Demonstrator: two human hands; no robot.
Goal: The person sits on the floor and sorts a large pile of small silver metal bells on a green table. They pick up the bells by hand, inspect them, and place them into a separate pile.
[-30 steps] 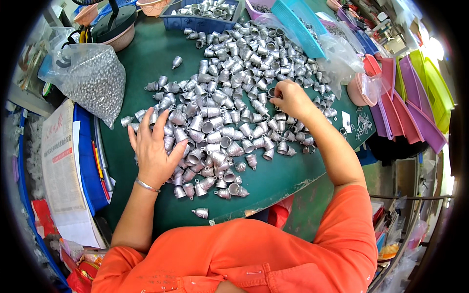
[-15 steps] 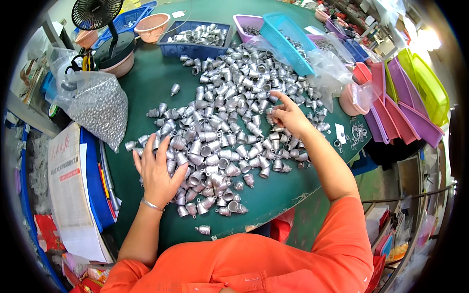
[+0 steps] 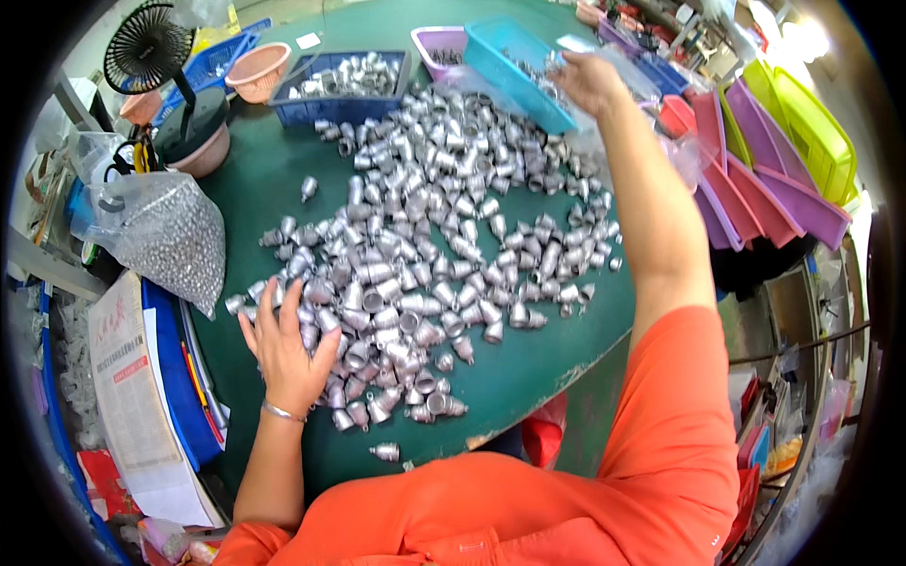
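Observation:
A wide heap of small silver bell-shaped metal pieces (image 3: pixel 415 255), each hollow with a little loop at its tip, is spread over the green table (image 3: pixel 274 151). My left hand (image 3: pixel 291 354) rests on the near left part of the heap, open, its fingers spread over the pieces. At the far right, my right hand (image 3: pixel 593 85) reaches to the right side of the turquoise basket (image 3: pixel 486 52), which holds small dark metal parts. Its fingers bend toward those parts and are blurred and partly hidden, so I cannot tell whether they hold anything.
Behind the heap stand a blue basket (image 3: pixel 294 110) of metal pieces and a purple basket (image 3: pixel 429 36). A clear bag of small silver beads (image 3: pixel 170 241) and a fan (image 3: pixel 149 47) are on the left. Stacked coloured trays (image 3: pixel 764 160) lean at the right.
My right hand has left the heap and moved away from me to the turquoise basket. My left hand stays on the heap. The view has shifted slightly.

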